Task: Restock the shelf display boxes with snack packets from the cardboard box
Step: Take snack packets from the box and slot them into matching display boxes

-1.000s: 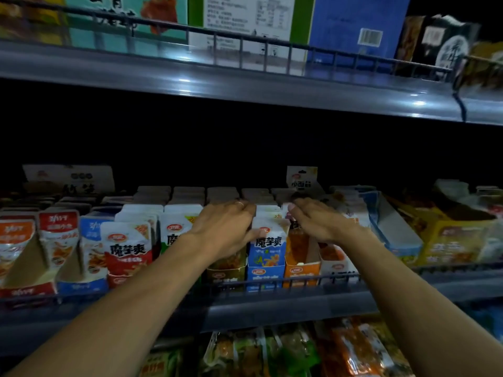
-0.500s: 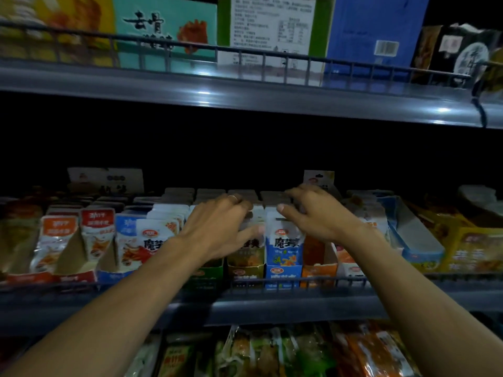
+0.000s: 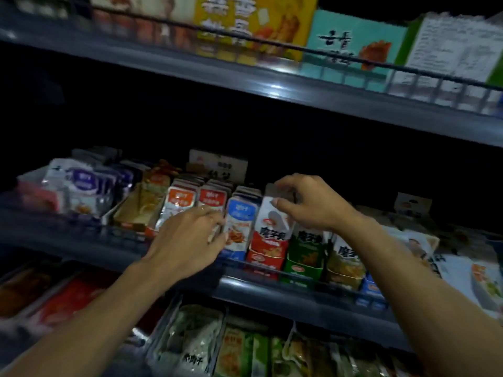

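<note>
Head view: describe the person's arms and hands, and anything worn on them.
Both forearms are bare, with no sleeves, gloves, watch or bracelet in view. The left hand seems to carry a ring on one finger, though blur makes that uncertain. The right hand shows nothing worn.
</note>
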Motion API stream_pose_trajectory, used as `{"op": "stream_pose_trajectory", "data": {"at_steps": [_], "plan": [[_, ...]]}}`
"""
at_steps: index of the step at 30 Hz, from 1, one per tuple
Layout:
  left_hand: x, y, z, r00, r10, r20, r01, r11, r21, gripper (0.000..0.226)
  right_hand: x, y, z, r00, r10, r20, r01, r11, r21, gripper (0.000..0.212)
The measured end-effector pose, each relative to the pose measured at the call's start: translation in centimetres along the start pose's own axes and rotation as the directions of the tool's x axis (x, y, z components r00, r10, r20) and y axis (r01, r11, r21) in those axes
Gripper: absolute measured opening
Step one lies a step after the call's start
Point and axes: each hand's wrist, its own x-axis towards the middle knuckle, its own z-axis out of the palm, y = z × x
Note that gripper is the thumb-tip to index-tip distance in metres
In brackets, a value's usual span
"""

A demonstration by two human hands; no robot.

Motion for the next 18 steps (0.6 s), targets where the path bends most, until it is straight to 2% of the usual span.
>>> {"op": "stream_pose_trajectory", "data": {"at_steps": [4,10,14,18], "plan": [[-1.3,-3.4,2.5,0.997,-0.067,0.049,0.070,0.996,-0.056,0.040,2.9,-2.7,2.3,0.999,-0.005,0.048,0.003,1.000,0.024,0.050],[-0.7,-4.4,5.8,0.998,-0.021,0.057,0.027,0.994,-0.105,0.048,5.8,-3.7,5.1,0.978,0.084,0.192,-0.078,0.996,-0.037,0.053],[-0.2,-5.5,6.8,0.999,-0.035,0.027,0.037,0.994,-0.104,0.050,7.8,-4.5,6.3,0.978,0.089,0.189,-0.061,0.987,-0.150,0.053],[0.0,-7.1,6.7,0.998,-0.053,-0.023,0.050,0.991,-0.123,0.049,10.5,-6.5,7.6,0.983,0.049,0.174,-0.021,0.987,-0.160,0.043]]}}
